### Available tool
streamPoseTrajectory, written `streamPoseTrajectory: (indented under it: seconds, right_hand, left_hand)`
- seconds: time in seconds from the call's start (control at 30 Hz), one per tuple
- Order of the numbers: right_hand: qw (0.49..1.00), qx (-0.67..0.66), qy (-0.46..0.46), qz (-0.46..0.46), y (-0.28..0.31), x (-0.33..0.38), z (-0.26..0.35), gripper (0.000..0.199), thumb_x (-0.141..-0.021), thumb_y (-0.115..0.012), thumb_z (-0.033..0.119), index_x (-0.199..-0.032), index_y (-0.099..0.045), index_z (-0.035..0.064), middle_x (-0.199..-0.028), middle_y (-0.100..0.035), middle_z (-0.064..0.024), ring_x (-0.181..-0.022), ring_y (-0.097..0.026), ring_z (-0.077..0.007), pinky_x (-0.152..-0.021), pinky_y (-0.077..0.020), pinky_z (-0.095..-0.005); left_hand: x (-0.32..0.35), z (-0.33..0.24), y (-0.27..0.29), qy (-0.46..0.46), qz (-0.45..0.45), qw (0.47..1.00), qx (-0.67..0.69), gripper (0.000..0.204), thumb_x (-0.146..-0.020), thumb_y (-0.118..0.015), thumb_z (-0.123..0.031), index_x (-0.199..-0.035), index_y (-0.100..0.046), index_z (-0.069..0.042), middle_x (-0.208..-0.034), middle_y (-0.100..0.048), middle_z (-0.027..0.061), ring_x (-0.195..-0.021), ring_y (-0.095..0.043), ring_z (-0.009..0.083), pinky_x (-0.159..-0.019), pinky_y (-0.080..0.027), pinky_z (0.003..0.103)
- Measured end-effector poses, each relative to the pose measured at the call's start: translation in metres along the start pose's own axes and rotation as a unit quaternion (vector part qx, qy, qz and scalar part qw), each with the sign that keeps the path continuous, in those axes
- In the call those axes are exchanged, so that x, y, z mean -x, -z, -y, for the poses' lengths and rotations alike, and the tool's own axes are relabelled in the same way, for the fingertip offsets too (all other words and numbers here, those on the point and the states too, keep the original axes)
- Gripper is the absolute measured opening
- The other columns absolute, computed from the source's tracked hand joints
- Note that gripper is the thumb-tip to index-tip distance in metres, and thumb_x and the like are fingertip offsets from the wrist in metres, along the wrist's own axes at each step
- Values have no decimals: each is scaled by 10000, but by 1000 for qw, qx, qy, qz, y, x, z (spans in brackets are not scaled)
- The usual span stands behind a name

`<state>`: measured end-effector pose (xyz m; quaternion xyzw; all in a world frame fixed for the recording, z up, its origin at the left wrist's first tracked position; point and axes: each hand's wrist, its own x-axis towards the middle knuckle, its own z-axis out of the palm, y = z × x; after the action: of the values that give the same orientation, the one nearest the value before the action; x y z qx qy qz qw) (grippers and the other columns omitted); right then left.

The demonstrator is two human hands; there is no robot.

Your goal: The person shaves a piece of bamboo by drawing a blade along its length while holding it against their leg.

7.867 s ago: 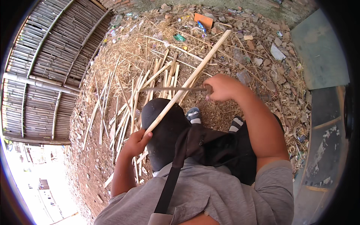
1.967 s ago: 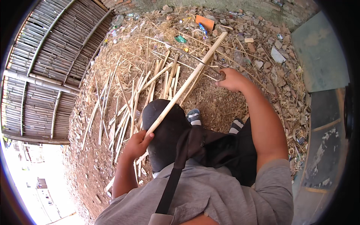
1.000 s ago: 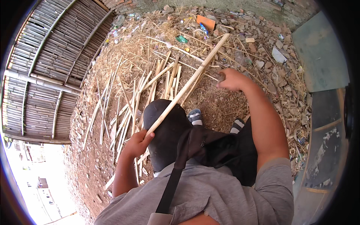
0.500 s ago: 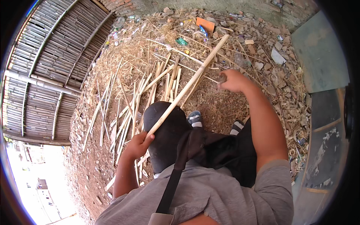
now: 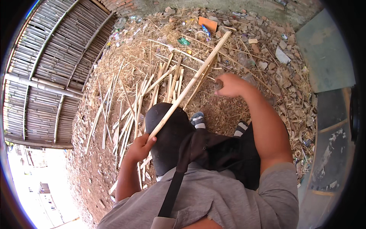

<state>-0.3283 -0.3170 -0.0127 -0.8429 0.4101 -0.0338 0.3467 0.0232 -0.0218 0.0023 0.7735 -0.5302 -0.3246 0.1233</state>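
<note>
My left hand (image 5: 139,147) grips the near end of a long pale bamboo pole (image 5: 189,85) that slants up and away to the right, resting over my dark-clad knee. My right hand (image 5: 230,84) is closed around the handle of a knife (image 5: 217,84) held against the pole's right side, about midway along it. The blade is mostly hidden behind the pole and hand. My feet in striped socks (image 5: 198,119) show below the pole.
Several split bamboo strips (image 5: 133,110) lie on the dirt to the left. Dry straw, stones and litter, including an orange scrap (image 5: 207,23), cover the ground ahead. A bamboo-slat fence (image 5: 49,61) stands left; a grey-green panel (image 5: 324,53) stands right.
My right hand with the knife has slid nearer along the pole since two seconds ago. The left hand and pole have barely moved.
</note>
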Motion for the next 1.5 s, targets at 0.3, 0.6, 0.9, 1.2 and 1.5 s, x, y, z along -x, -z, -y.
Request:
streamPoseTrajectory:
  seconds: [0.3, 0.6, 0.9, 1.2, 1.5]
  right_hand:
    - [994, -19, -88, -67, 3, 8, -5, 362, -809, -767, 272, -1081, -705, 41, -1015, -726, -182, -969, -701, -341, -866, -542, -440]
    - [994, -53, -94, -35, 8, -2, -19, 392, -803, -789, 299, -1080, -705, 35, -1005, -718, -175, -991, -696, -340, -860, -538, -429]
    - [1000, 29, -9, 8, -12, 5, 17, 377, -815, -784, 314, -1060, -701, 40, -959, -713, -190, -934, -694, -365, -824, -541, -448]
    - [983, -81, -90, -139, -1, -6, -30, 329, -784, -777, 255, -1002, -707, 20, -937, -721, -191, -918, -701, -368, -802, -547, -444]
    - [997, 51, 57, -1, -19, 4, 24, 324, -829, -773, 292, -1039, -706, 56, -890, -715, -173, -874, -700, -366, -787, -543, -455]
  left_hand:
    - [-2, 0, 0, -8, 5, 1000, 14, 525, -1014, -600, -494, -836, -605, 0, -665, -547, 63, -662, -526, 144, -605, -446, 353]
    - [-1, 1, -1, -1, 5, 1000, 22, 516, -1015, -599, -488, -865, -621, 5, -678, -562, 63, -665, -525, 143, -614, -452, 354]
    - [-1, -3, 1, 3, 11, 1000, 19, 514, -1014, -602, -486, -861, -618, 4, -678, -558, 67, -665, -524, 156, -613, -451, 359]
    - [1, -7, -1, -6, -7, 1000, 9, 529, -1014, -603, -491, -826, -598, 3, -667, -548, 74, -654, -516, 160, -606, -446, 367]
    - [2, -5, -1, 3, -4, 1000, 22, 525, -1020, -598, -483, -818, -588, 2, -664, -544, 74, -654, -508, 157, -607, -443, 367]
